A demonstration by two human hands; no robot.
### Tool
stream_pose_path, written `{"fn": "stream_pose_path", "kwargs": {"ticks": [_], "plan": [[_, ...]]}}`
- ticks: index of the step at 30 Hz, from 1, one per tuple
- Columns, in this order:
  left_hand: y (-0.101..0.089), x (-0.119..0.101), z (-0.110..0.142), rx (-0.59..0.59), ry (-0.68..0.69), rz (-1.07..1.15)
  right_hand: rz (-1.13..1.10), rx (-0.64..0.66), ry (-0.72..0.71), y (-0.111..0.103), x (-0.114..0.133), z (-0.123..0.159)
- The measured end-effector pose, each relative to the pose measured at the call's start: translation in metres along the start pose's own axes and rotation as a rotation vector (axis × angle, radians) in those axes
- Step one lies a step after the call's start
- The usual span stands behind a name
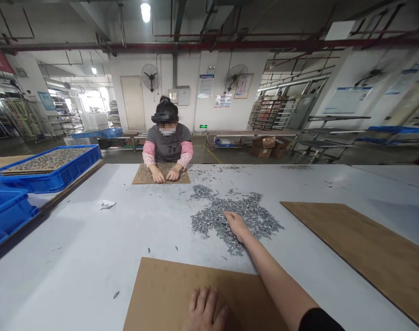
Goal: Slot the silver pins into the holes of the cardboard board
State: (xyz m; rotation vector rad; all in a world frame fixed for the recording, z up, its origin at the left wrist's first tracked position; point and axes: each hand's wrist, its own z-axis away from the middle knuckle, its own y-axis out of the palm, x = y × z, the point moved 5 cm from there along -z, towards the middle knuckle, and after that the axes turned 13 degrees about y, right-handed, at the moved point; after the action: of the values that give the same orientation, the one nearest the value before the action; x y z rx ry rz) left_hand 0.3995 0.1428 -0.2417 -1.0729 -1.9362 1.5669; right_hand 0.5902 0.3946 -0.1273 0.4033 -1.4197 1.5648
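Observation:
A heap of several small grey metal parts (250, 214) lies on the white table (126, 230) in front of me. My right hand (236, 225) reaches out into the near side of the heap, fingers curled down onto the parts. My left hand (205, 310) lies flat, fingers spread, on a brown cardboard sheet (161, 294) at the table's near edge. A few loose parts lie scattered between the sheet and the heap.
A person (168, 142) sits across the table with both hands on a small cardboard sheet (140, 177) covered in parts. Blue crates (57, 177) stand at the left, one holding filled sheets. A large brown board (361, 248) lies at the right.

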Motion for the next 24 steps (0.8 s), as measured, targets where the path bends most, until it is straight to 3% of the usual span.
{"fn": "stream_pose_path", "kwargs": {"ticks": [3, 7, 11, 15, 18, 21, 24], "plan": [[-0.013, -0.004, 0.001, 0.037, 0.028, 0.045, -0.256, 0.137, 0.094, 0.0, -0.01, 0.021], [-0.055, -0.005, 0.0, 0.016, -0.036, 0.16, -0.446, 0.336, 0.163, 0.017, -0.015, 0.072], [-0.114, -0.008, 0.005, 0.028, -0.143, 0.205, -0.472, 0.485, 0.167, 0.046, -0.017, 0.132], [-0.156, -0.015, 0.038, 0.057, -0.267, 0.109, -0.38, 0.52, 0.092, 0.075, -0.017, 0.18], [-0.151, -0.021, 0.081, -0.005, -0.344, 0.064, -0.275, 0.483, -0.029, 0.092, -0.013, 0.209], [-0.127, -0.024, 0.121, -0.118, -0.379, 0.024, -0.162, 0.459, -0.204, 0.1, -0.011, 0.239], [-0.11, -0.025, 0.143, -0.264, -0.384, 0.059, -0.071, 0.492, -0.351, 0.101, -0.019, 0.276]]}}
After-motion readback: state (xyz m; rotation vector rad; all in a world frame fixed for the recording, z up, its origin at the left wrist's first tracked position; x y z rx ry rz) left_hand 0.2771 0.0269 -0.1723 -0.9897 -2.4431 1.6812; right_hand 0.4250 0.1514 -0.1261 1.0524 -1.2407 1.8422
